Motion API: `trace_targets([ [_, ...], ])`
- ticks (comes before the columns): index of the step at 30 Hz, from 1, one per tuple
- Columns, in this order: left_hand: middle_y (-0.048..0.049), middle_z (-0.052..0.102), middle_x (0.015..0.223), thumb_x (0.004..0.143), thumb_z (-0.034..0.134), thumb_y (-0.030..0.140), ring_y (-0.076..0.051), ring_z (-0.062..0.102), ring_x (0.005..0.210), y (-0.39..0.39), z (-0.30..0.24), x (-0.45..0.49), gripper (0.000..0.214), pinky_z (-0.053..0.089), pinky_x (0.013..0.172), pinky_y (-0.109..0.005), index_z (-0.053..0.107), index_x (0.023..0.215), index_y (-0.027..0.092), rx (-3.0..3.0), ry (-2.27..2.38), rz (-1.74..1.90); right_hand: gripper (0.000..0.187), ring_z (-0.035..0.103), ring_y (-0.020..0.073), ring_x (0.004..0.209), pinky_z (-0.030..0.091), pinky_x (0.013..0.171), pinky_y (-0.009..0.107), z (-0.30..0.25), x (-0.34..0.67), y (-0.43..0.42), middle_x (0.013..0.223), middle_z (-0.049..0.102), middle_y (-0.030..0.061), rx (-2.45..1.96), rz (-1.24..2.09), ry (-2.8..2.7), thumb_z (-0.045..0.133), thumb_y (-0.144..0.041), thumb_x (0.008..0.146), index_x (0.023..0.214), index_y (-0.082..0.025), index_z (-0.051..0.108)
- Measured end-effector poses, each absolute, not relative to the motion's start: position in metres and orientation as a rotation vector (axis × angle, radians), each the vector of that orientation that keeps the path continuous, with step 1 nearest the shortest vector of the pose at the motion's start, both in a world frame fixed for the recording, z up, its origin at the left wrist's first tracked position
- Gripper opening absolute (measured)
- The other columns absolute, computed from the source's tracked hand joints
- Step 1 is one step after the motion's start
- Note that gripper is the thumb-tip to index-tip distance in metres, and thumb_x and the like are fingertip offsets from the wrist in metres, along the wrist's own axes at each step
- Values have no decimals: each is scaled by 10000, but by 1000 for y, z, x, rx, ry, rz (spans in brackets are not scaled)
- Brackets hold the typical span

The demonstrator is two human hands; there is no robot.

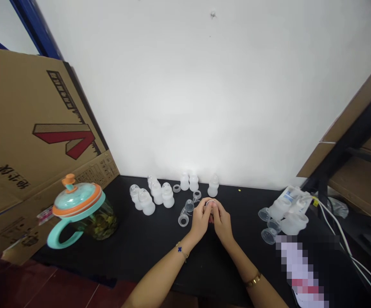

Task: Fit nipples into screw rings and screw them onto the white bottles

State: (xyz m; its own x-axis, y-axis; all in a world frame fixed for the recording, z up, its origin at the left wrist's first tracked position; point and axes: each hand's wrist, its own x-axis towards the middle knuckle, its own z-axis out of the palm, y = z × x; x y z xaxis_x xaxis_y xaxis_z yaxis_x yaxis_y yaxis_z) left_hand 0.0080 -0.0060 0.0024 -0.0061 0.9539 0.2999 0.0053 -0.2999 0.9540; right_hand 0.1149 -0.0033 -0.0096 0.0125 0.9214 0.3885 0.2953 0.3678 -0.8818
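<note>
My left hand and my right hand meet above the black table. Their fingers and thumbs close round a small pale round piece, mostly hidden by the fingers, so its kind is unclear. Just left of my hands lie clear domed caps and screw rings. Behind them stand two white baby bottles without domed caps, and one capped bottle is straight beyond my fingers. Further left, several capped baby bottles stand upright in a group.
A teal-and-orange lidded jug stands at the left by a large cardboard box. To the right are white bottles, clear domes and white cables. A white wall rises behind the table.
</note>
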Motion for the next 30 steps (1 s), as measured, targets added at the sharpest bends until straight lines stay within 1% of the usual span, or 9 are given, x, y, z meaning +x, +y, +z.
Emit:
trace_targets([
  [5,15,574,590,970,483,497,-130,543,488,-6,4,8,405,448,468,-221,642,1097,147,1421,1052,1434,493,689,202,704,520,630,265,-12,115,-2,861,750,77,-1139,703,-1501,382,-502,1002,1206,-146,656],
  [10,6,599,614,968,483,506,-129,549,483,-6,3,8,404,451,467,-221,648,1082,155,1425,1067,1438,517,676,195,667,514,608,266,-11,114,-3,853,751,80,-1151,736,-1476,383,-528,997,1194,-137,657],
  [15,7,605,611,963,489,516,-129,550,481,-6,1,8,412,441,467,-220,652,1091,161,1430,1082,1445,528,631,184,588,475,549,263,-12,114,-3,742,719,46,-1163,773,-1463,383,-557,991,1176,-151,666],
  [22,4,619,627,963,488,520,-128,547,476,-6,1,8,416,444,464,-225,656,1093,161,1438,1097,1447,545,609,180,586,462,549,260,-12,113,-2,705,693,31,-1143,816,-1434,394,-581,980,1154,-146,674],
  [25,0,622,640,965,486,519,-128,549,479,-5,1,8,419,446,462,-225,655,1096,159,1435,1092,1449,533,602,177,596,464,558,260,-12,113,-1,721,693,33,-1123,833,-1427,399,-571,983,1153,-147,673],
  [30,6,605,612,960,489,531,-128,537,465,-5,0,8,438,437,451,-224,657,1116,158,1416,1083,1445,514,592,175,598,462,550,258,-13,112,-1,698,673,25,-1089,857,-1409,405,-555,987,1152,-152,677],
])
